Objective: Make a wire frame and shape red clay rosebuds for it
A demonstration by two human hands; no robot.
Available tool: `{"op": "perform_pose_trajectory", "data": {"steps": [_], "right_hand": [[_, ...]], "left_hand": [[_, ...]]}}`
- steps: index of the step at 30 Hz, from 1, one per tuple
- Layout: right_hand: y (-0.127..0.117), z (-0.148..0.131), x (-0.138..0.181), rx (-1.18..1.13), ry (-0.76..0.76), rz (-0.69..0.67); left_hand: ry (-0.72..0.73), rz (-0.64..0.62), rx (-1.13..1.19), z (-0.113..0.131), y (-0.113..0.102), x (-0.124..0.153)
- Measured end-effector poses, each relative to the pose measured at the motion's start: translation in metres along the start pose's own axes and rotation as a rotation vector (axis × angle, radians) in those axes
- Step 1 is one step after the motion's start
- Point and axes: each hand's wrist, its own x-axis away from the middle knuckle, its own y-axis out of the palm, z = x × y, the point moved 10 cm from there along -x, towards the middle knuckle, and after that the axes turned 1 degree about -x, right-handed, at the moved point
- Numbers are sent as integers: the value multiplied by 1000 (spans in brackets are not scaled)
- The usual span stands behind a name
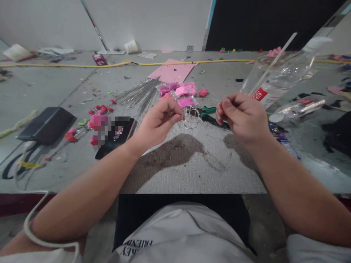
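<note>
My left hand (160, 120) is raised over the grey table (192, 171), fingers pinched on a loop of thin silver wire (190, 118) that hangs between my two hands. My right hand (241, 117) is curled into a loose fist a little to the right of the loop; a fine wire strand seems to run into its fingers, too thin to be sure. Green-handled pliers (211, 116) lie on the table just behind the loop. A bundle of straight silver wires (138, 95) fans out behind my left hand.
Pink material in clear bags (182, 91) and a pink sheet (172, 73) lie further back. Small pink and red flowers (95, 117), a phone (117, 137) and a black case (46, 124) sit at left. A clear plastic bottle (276, 78) stands at right. A yellow cable (82, 65) crosses the back.
</note>
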Motion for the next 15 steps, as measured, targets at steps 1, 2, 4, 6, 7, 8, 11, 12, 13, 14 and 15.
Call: {"op": "perform_pose_trajectory", "data": {"steps": [1,2,4,6,7,8,11,12,13,14,15], "right_hand": [[7,3,2,-36,31,-53],[15,5,4,-62,61,-110],[31,7,9,-81,107,-214],[41,7,14,-81,125,-278],[45,6,15,-86,126,-293],[46,6,16,-97,123,-298],[50,4,20,-137,95,-303],[52,4,22,-148,90,-301],[53,3,24,-160,89,-299],[55,2,26,-177,93,-298],[58,1,28,-197,100,-298]], "left_hand": [[-4,-1,46,-1,1,1],[-14,2,92,-2,2,1],[-50,16,229,-6,4,2],[-121,17,445,-11,10,3],[-167,11,568,-12,15,4],[-221,0,675,-14,22,6],[-324,-9,839,-10,37,10],[-335,-5,864,-8,39,11],[-343,0,881,-6,42,13],[-344,2,893,-5,43,13],[-344,5,901,-4,44,14]]}}
